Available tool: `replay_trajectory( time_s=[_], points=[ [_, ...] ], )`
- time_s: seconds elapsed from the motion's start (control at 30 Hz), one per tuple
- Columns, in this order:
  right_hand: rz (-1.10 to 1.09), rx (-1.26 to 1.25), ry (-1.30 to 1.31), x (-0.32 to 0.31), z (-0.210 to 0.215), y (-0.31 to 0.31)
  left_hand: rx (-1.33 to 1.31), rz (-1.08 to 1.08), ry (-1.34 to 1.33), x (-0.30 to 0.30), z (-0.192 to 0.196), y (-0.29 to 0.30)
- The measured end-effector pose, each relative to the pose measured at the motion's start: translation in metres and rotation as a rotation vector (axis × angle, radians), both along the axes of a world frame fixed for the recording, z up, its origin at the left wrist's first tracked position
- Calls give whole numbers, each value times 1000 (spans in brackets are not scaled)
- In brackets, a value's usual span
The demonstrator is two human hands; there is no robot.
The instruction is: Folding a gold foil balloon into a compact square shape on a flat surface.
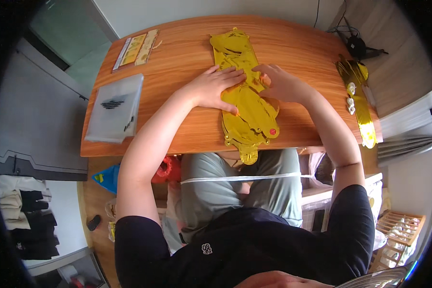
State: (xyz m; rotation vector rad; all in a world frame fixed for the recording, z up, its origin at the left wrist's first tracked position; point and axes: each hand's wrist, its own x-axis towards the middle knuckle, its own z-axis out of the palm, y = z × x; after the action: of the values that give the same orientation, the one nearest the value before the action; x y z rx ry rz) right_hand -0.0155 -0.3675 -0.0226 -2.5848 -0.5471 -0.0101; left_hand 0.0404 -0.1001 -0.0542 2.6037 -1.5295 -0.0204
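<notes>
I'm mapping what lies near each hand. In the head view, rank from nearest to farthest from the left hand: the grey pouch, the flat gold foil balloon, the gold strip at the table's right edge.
1. Flat gold foil balloon, under the left hand.
2. Grey pouch, to the left.
3. Gold strip, far right edge.

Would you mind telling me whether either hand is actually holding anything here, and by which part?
Nothing is gripped: the left hand and right hand both press flat on the middle of the flat gold foil balloon lying on the wooden table.
</notes>
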Motion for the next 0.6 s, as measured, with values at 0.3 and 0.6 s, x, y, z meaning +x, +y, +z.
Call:
replay_trajectory(
  time_s=[0.3,0.6],
  points=[
    [516,98,45,-13,14,-27,-13,6,4,0,-5,4],
    [541,31,-101,-21,11,-29,-15,-6,-19,5,-8,4]
  ],
)
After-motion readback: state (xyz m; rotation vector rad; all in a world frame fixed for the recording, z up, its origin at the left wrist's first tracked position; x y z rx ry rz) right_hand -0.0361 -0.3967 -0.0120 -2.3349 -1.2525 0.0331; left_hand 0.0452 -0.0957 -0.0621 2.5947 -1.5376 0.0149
